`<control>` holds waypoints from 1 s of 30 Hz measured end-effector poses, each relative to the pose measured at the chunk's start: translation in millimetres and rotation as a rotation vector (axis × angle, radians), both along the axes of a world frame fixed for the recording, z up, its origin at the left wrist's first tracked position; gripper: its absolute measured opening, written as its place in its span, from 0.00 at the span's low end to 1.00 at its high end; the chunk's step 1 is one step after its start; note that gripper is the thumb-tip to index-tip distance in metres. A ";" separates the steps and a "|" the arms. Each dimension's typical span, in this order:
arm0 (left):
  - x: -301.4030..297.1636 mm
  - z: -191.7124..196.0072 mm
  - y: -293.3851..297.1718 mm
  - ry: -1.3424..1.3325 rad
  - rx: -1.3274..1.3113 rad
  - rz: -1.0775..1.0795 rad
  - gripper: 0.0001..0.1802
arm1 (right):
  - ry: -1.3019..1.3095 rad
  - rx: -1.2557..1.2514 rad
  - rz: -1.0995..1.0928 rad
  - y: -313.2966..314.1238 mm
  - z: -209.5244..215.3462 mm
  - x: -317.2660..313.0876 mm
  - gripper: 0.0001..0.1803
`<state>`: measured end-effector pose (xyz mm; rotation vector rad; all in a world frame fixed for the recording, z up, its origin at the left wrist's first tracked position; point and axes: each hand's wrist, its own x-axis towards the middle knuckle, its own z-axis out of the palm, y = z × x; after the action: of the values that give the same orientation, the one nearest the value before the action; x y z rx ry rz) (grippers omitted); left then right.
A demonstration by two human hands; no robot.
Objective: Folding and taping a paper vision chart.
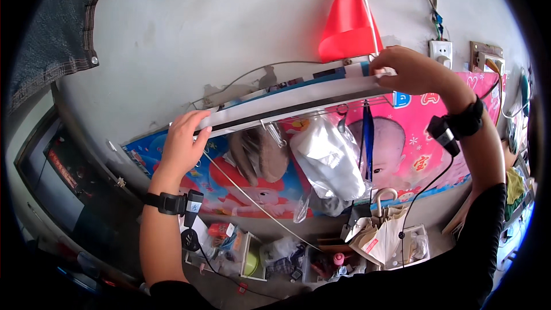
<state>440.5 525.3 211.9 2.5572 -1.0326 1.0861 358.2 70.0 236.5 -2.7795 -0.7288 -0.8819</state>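
Note:
A long white panel with a dark stripe (298, 103) lies level along a wall-mounted wire rack (376, 102). My left hand (182, 143) grips its left end, thumb below and fingers on top. At the other end my right hand (416, 72) is closed with its fingertips curled over the edge, next to the foot of a small red flag (347, 26). Behind the panel, flat blue and white items (321, 77) are stacked on the rack. A silvery plastic bag (327, 158) and a brown cloth item (261, 155) hang beneath it.
Colourful posters (430, 132) cover the wall under the rack. Below stand a folded beige umbrella (381, 229) and white bins (252, 258) of bagged things. A wall socket (441, 51) is at the right, a doorway (51, 161) at the left, and dark denim (51, 28) hangs upper left.

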 end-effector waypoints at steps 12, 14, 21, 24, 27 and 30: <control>49.3 30.1 8.9 0.345 0.121 -0.255 0.15 | 0.562 -0.207 -0.434 40.4 39.2 -9.0 0.14; 63.0 41.2 9.2 0.431 0.130 -0.296 0.14 | 0.661 -0.173 -0.478 38.2 41.2 -1.5 0.15; 84.0 61.4 -0.5 0.853 0.246 -0.275 0.08 | 0.549 -0.375 -0.294 18.4 38.8 8.2 0.15; 87.6 63.8 -1.0 0.863 0.272 -0.221 0.09 | 0.431 -0.175 -0.455 52.9 42.1 -3.3 0.12; 74.8 70.9 1.5 0.772 0.312 -0.167 0.14 | 0.520 -0.233 -0.618 57.5 41.1 -1.6 0.11; 67.5 64.2 26.9 0.580 0.111 -0.218 0.17 | 0.481 -0.261 -0.615 62.0 39.3 1.1 0.12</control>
<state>508.0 552.2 276.1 2.5183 -1.1800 0.2087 359.3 132.0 275.8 -3.3091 0.1084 -0.1409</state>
